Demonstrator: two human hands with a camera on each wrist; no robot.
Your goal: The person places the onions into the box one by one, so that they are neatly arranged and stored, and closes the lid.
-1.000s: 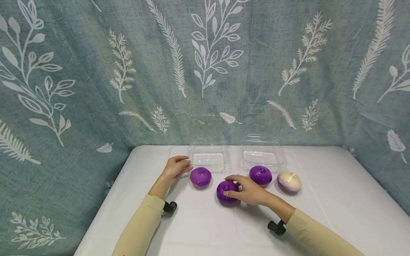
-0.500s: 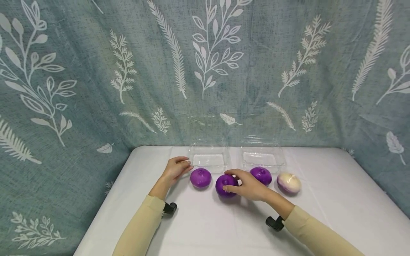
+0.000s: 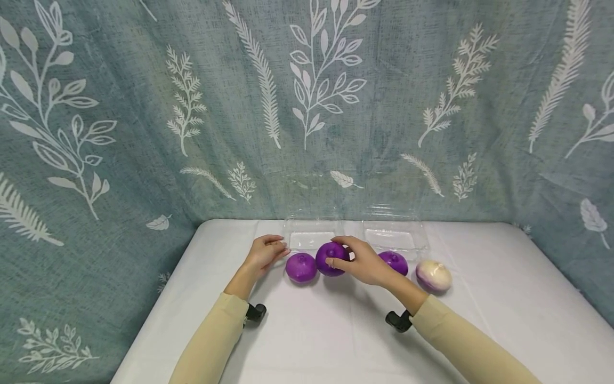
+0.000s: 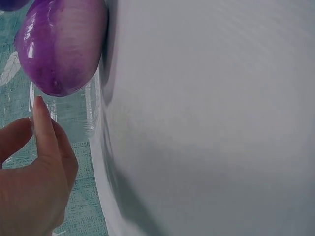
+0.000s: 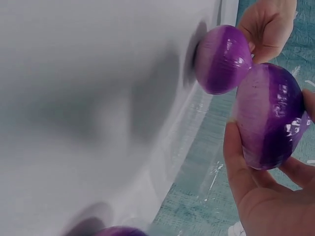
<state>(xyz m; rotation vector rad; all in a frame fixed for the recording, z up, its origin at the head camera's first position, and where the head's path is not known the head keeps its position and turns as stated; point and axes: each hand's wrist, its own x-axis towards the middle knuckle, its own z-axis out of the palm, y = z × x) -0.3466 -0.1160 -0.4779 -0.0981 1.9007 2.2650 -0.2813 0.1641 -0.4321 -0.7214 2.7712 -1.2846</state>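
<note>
My right hand (image 3: 362, 261) grips a purple turnip (image 3: 330, 260), raised above the table, with fingers and thumb around its sides. In the right wrist view this turnip (image 5: 266, 118) shows a pale half and a dark purple half. Just left of it a lighter purple turnip (image 3: 301, 268) sits on the table. My left hand (image 3: 264, 255) stays beside that one, fingertips right at the left wall of a clear plastic container (image 3: 288, 242). In the left wrist view the fingers of the left hand (image 4: 44, 172) are fairly straight, close below the lighter turnip (image 4: 64, 46).
A second clear container (image 3: 422, 240) with its lid raised stands at the back right. In front of it lie another purple turnip (image 3: 395, 262), partly behind my right hand, and a cream and purple turnip (image 3: 434, 276). A patterned curtain (image 3: 307, 106) hangs behind the white table (image 3: 307, 341).
My right hand has lifted the turnip off the table and carried it forward and slightly left, up beside the lighter one. The left hand has stayed in place.
</note>
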